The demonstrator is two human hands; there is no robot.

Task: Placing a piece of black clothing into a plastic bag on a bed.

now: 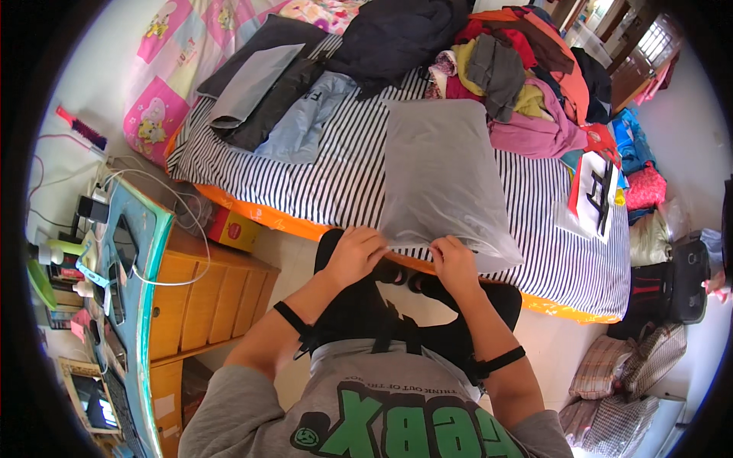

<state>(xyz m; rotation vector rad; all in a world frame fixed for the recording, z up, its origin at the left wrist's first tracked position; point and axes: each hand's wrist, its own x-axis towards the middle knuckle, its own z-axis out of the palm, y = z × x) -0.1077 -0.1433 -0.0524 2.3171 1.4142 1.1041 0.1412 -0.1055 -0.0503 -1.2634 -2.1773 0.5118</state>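
The grey plastic mailer bag lies flat and full on the striped bed, its open end hanging right at the bed's near edge, where both hands work on it. The left hand is curled with its fingers pinching the bag's left corner of the flap, and the right hand grips the flap just beside it, thumb pressed on top. Because the bag's mouth sits over the edge, a slack grip could let the slick film slide off towards the floor, or the flap could crease and seal crooked if the two hands pull unevenly. Further up the bed, more flat bags, grey, black and pale blue, lie near the far left corner, and a heap of clothes crowds the far right corner, close enough that a sleeve could snag the bag.
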